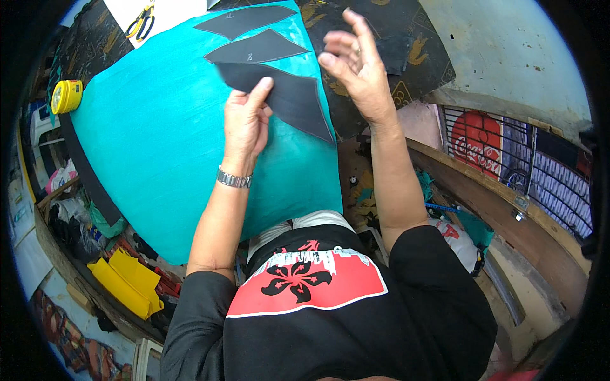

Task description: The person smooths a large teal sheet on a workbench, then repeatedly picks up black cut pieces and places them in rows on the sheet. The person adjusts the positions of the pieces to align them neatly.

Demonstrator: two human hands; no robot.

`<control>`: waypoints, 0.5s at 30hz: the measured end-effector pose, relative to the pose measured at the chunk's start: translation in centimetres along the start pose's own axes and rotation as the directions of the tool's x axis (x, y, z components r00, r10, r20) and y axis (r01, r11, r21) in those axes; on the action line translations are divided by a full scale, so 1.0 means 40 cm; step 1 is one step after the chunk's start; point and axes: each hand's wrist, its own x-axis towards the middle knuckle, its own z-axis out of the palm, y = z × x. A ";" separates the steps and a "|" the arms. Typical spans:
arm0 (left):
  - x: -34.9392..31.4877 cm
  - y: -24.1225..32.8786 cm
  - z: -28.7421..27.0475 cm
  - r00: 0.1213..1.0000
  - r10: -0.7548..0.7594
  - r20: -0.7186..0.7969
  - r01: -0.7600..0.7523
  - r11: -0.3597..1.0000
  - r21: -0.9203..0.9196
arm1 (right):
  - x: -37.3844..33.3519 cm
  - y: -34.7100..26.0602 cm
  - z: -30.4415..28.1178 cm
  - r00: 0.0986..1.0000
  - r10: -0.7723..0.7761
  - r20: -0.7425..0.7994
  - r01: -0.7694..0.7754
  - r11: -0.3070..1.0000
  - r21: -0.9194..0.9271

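Observation:
My left hand (249, 124), with a metal watch on the wrist, pinches a dark grey leaf-shaped piece of sheet material (298, 101), thumb on top and fingers beneath. The piece is tilted over a large teal sheet (165, 146), its right tip near the sheet's right edge. To the right my right hand (359, 70) is raised, empty, its fingers apart and slightly bent. Just beyond the held piece lie two similar dark pieces, a middle one (267, 47) and a farther one (248, 22), both with pale outlines and small marks.
Yellow-handled pliers (141, 24) rest on a white sheet at the far left. A round yellow container (67, 96) sits at the teal sheet's left edge. Dark patterned material (406, 63) covers the table at right. Folded yellow material (127, 286) and bags lie lower left.

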 end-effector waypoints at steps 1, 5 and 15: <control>0.002 0.003 -0.023 0.999 0.014 -0.045 -0.017 0.998 -0.058 | -0.011 0.024 0.001 0.984 0.103 0.143 -0.135 0.963 0.232; 0.015 -0.013 -0.085 0.996 0.033 -0.087 -0.047 0.987 -0.154 | -0.071 0.112 0.025 0.864 0.286 0.415 -0.464 0.774 0.432; -0.009 0.067 -0.072 0.998 -0.057 -0.015 0.056 0.863 0.502 | -0.061 0.052 0.081 0.996 -0.061 0.060 0.052 0.989 0.139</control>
